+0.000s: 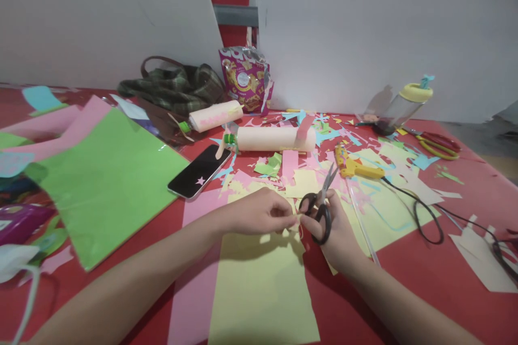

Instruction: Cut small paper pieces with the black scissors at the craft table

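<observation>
My left hand [259,214] is closed in a pinch on a small yellow paper piece [292,221] at the top edge of a yellow sheet [259,291]. My right hand [338,232] has its fingers through the black handles of a pair of scissors [321,207], blades pointing up and away. Both hands meet just above the yellow sheet, which lies on a pink sheet [194,280] on the red table [404,280].
A black phone [200,171], two paper-wrapped rolls [275,138], a yellow glue gun [356,167] with black cord [429,221], red-and-yellow scissors [439,144], a bottle [400,108], a snack bag [246,78], a plaid bag [174,89], a green sheet [109,178] and many paper scraps lie around.
</observation>
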`<move>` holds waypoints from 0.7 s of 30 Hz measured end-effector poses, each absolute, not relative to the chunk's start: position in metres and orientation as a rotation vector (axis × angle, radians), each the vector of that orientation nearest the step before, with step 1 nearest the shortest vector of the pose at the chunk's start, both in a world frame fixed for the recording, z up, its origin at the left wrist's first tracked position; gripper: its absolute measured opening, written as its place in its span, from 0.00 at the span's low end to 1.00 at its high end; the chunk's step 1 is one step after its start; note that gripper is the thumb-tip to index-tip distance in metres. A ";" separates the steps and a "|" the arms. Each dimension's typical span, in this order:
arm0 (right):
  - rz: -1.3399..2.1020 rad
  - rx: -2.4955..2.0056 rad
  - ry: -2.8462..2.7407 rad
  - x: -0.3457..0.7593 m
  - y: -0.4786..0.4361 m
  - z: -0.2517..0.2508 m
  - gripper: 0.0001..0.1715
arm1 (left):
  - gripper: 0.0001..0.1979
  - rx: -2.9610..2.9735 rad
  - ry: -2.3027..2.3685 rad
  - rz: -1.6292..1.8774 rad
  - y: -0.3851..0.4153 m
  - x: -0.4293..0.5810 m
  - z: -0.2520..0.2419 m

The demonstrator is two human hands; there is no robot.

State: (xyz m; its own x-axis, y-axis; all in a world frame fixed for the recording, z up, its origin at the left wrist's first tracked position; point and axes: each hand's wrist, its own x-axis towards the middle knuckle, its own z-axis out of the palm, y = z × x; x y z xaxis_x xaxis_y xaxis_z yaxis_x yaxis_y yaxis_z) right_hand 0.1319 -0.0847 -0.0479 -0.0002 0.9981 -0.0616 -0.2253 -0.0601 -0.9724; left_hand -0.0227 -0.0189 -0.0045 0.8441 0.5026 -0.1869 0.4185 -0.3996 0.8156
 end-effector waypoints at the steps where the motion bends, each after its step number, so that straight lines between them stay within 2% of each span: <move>1: 1.336 -1.083 -0.981 0.132 -0.084 -0.048 0.16 | 0.16 2.030 0.691 0.119 -0.019 -0.022 -0.005; 21: 1.265 -1.053 -0.927 0.133 -0.081 -0.047 0.16 | 0.16 1.922 0.764 0.181 -0.024 -0.017 -0.010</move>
State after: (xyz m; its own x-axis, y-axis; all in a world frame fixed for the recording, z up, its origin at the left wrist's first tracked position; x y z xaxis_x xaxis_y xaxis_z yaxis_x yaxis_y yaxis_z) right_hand 0.1330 -0.0814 -0.0472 0.0950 0.9952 -0.0241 -0.2768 0.0031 -0.9609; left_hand -0.0166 -0.0240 -0.0097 0.7878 0.5817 -0.2025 0.4292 -0.2828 0.8578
